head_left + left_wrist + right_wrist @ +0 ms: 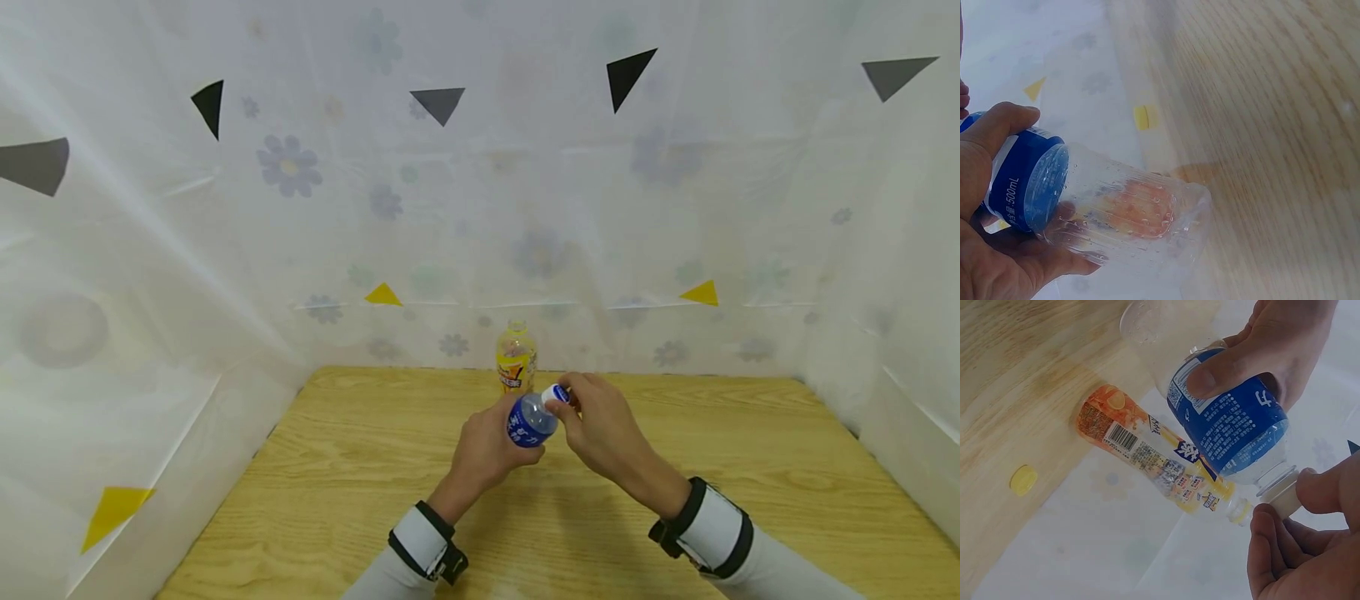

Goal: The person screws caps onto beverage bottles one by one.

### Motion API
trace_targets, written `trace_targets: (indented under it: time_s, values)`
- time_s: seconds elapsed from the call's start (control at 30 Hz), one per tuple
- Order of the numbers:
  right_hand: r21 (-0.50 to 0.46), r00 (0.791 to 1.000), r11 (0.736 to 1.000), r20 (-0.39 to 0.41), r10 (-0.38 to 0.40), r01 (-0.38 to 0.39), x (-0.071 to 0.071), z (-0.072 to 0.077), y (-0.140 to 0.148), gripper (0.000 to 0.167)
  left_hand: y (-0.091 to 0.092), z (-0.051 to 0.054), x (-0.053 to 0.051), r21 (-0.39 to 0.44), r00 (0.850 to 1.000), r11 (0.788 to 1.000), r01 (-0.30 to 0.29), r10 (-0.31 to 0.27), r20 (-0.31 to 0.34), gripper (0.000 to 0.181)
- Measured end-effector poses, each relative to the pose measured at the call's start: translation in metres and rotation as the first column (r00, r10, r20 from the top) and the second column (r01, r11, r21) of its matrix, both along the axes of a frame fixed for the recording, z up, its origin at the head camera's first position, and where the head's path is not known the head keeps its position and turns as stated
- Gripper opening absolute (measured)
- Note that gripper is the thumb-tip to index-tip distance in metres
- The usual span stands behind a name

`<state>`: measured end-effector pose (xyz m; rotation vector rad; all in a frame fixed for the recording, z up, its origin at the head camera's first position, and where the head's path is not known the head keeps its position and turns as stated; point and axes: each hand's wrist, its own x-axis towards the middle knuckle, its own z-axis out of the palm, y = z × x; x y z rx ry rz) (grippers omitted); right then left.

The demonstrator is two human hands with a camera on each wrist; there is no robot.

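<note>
My left hand (pixel 483 448) grips a clear plastic bottle (pixel 1229 419) round its blue label, thumb on one side and fingers on the other. The bottle is tilted, its neck towards my right hand (pixel 606 427). Between thumb and fingers, that right hand pinches the white cap (pixel 1282 495) at the bottle's neck. Whether the cap is loose cannot be told. In the left wrist view, the bottle's clear lower part (pixel 1129 206) has droplets on its wall and no drink visible. Behind the hands stands a yellow-and-orange labelled bottle (pixel 516 360) with no cap on its mouth.
A yellow cap (pixel 1023 480) lies on the wooden table (pixel 337 483), seen in the right wrist view. White flower-patterned sheeting (pixel 480 208) surrounds the table at the back and sides, with black, grey and yellow patches on it.
</note>
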<state>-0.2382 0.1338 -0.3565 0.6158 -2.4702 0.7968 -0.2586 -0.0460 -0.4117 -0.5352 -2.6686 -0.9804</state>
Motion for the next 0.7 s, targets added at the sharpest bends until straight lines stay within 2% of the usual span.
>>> trace_targets:
  time_s: [0.13,0.3,0.37,0.7]
  values:
    - [0.007,1.0,1.0,0.009,-0.014,0.014,0.0027,0.0011,-0.0007,0.021,-0.0004,0.0,-0.0002,0.001,1.0,1.0,0.002,-0.002,-0.004,0.074]
    - [0.016,0.997,1.0,0.066,-0.026,0.025,0.0074,0.0035,-0.0001,0.049,-0.0016,0.0005,-0.0002,0.019,1.0,1.0,-0.001,0.001,-0.003,0.072]
    - [0.025,0.997,1.0,0.081,-0.017,0.015,0.0085,0.0041,0.0004,0.054,-0.0021,0.0008,-0.0003,0.027,1.0,1.0,-0.001,0.002,-0.006,0.071]
    - [0.015,0.999,0.999,-0.001,0.05,-0.05,0.006,0.0013,-0.0006,0.045,-0.0026,0.0004,-0.0009,0.028,1.0,1.0,0.002,-0.002,-0.001,0.071]
